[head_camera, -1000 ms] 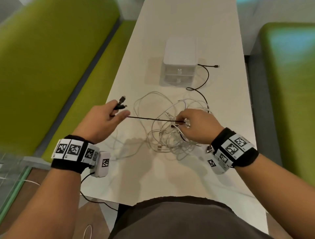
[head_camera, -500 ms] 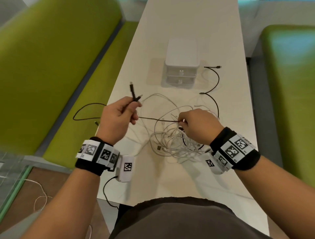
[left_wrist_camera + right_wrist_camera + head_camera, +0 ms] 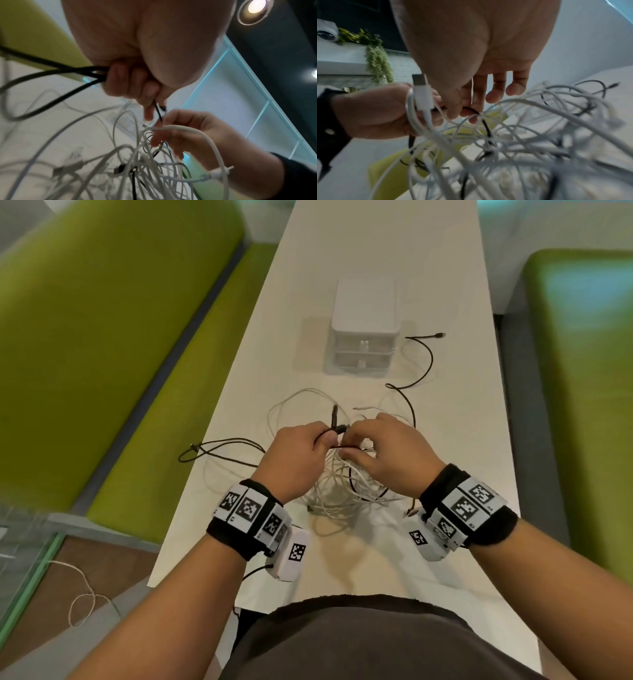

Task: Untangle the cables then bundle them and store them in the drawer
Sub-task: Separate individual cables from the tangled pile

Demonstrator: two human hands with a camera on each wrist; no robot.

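Seats: green benches [image 3: 102, 344] run along both sides of me, the right one [image 3: 582, 371] partly out of view.
Counter: long white counter [image 3: 376, 251] stretches away from my body, carrying everything I work on.
Drawer unit: small white drawer box [image 3: 364, 337] stands on the counter beyond my hands, both of its drawers closed.
White cables: tangled heap of white cables [image 3: 346, 484] lies on the counter beneath and between my hands, one loop arching toward the drawer box.
Black cable: black cable [image 3: 419, 371] snakes from its plug to the right of the drawer box down into the heap, and another stretch of black lead loops out past the counter's left edge.
My left hand: left hand [image 3: 294, 457] is clenched round folded strands of the black cable, two plug ends poking up above my knuckles.
My right hand: right hand [image 3: 390, 453] pinches the black cable just beside my left, my other fingers [image 3: 515, 88] spread loosely above the white heap.
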